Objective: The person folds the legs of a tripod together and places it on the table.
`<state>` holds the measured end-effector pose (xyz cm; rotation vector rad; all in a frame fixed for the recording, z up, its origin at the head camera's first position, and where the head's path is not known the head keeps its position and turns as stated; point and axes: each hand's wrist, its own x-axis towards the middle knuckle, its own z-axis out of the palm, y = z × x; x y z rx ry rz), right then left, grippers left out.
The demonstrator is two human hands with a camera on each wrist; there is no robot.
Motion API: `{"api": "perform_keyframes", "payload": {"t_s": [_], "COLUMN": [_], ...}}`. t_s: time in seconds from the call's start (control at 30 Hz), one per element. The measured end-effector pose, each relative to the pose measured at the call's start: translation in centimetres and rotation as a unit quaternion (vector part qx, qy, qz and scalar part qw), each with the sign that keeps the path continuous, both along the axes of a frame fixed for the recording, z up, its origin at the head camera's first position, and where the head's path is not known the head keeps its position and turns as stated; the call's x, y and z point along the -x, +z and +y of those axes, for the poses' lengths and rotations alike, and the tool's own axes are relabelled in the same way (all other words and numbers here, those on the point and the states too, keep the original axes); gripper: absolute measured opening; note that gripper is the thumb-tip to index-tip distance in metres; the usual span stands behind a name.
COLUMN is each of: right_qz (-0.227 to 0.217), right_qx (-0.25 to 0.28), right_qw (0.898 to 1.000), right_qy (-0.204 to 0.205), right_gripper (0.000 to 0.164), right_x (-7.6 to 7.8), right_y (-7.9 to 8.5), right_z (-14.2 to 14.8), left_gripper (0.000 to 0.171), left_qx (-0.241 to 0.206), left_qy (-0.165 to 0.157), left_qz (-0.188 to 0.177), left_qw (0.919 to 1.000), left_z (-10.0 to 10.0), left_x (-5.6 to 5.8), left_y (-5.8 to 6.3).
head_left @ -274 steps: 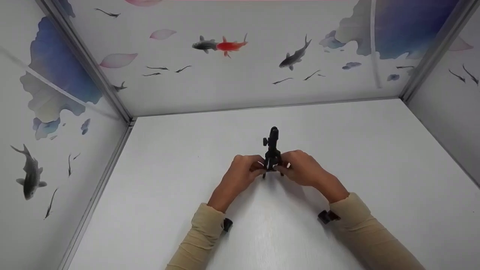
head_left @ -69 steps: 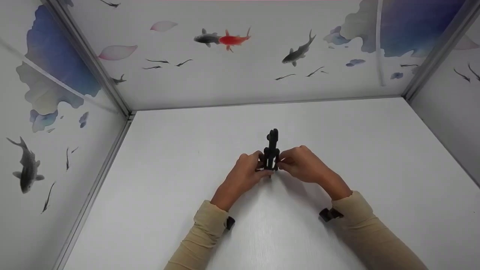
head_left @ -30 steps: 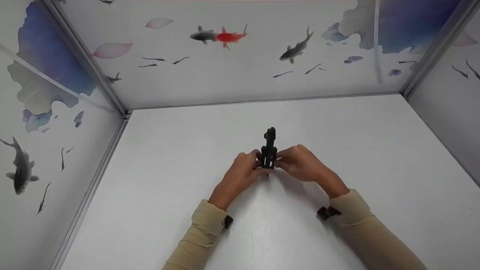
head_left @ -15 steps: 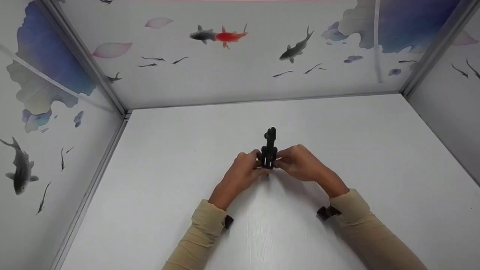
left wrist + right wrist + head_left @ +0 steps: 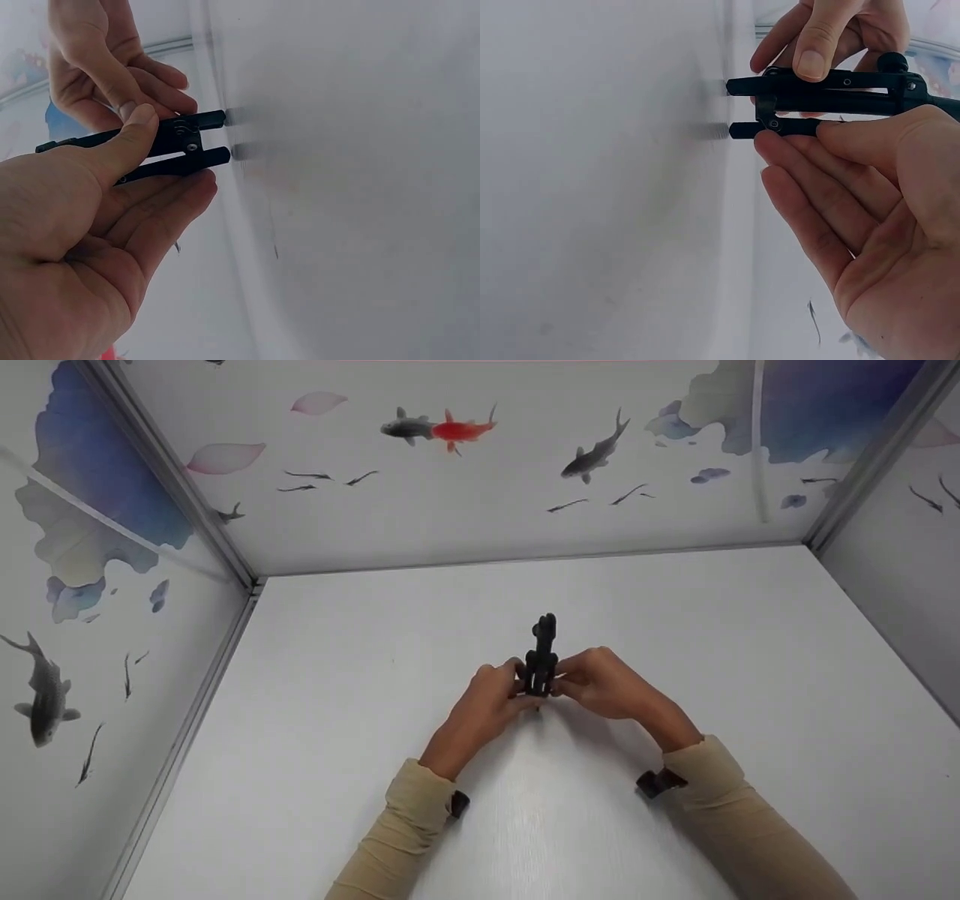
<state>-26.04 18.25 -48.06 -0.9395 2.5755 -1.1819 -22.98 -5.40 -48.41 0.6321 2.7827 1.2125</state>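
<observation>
A small black tripod (image 5: 540, 656) stands upright over the white table, its legs nearly parallel and pointing down. My left hand (image 5: 487, 701) grips its left side, thumb in front. From the right, my right hand (image 5: 604, 686) pinches a leg between thumb and fingers. In the left wrist view, the left thumb lies across one tripod leg (image 5: 212, 118) and the fingers support another. The right wrist view shows a brace joining the legs near their feet, and a round knob (image 5: 892, 63) higher up. The leg tips are close to the table surface.
The white table (image 5: 360, 645) is bounded by a back wall (image 5: 450, 517) and side walls printed with fish, petals and blue shapes. Metal rails run along the corners. Dark wrist cameras (image 5: 660, 784) sit under both beige sleeves.
Since the oldest frame the tripod has been turned, its side knob no longer showing at the left, and its legs stand closer together. Over the last second, both hands keep nearly the same hold.
</observation>
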Motion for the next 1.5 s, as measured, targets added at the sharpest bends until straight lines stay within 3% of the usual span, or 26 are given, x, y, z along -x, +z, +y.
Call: {"api": "perform_keyframes", "payload": {"t_s": [0.33, 0.5, 0.67, 0.8, 0.93, 1.03, 1.33, 1.5], "right_qz": [0.007, 0.003, -0.014, -0.026, -0.020, -0.005, 0.040, 0.053], "right_qx": [-0.018, -0.025, -0.044, -0.083, -0.114, -0.124, -0.147, -0.156], "right_qw": [1.000, 1.000, 0.999, 0.996, 0.993, 0.991, 0.985, 0.983], "right_qy": [-0.007, 0.008, 0.026, 0.003, -0.027, -0.043, -0.077, -0.087], "right_gripper": [0.020, 0.021, 0.026, 0.039, 0.043, 0.039, 0.034, 0.033], "right_x": [0.0, -0.1, -0.5, -1.0, -1.4, -1.7, -2.1, -2.3], "right_y": [0.3, 0.5, 0.9, 1.0, 0.8, 0.7, 0.1, 0.0], "right_z": [0.0, 0.2, -0.1, -0.6, -1.1, -1.5, -2.5, -2.8], "left_gripper": [0.034, 0.034, 0.053, 0.067, 0.054, 0.046, 0.044, 0.035], "left_qx": [0.000, 0.004, 0.025, 0.007, -0.032, -0.050, -0.116, -0.131], "left_qy": [0.005, 0.002, 0.010, 0.035, 0.038, 0.042, 0.061, 0.060], "left_qz": [-0.005, -0.007, -0.007, 0.053, 0.148, 0.195, 0.262, 0.273], "left_qw": [1.0000, 1.0000, 0.9996, 0.9980, 0.9877, 0.9785, 0.9561, 0.9512], "left_z": [0.1, 0.1, -0.6, -1.0, -0.8, -0.3, 0.2, 0.4], "left_x": [0.1, 0.1, -0.1, -0.3, -0.4, -0.3, -0.5, -0.7], "left_y": [-0.1, 0.0, 1.1, 2.5, 3.2, 3.2, 3.2, 3.2]}}
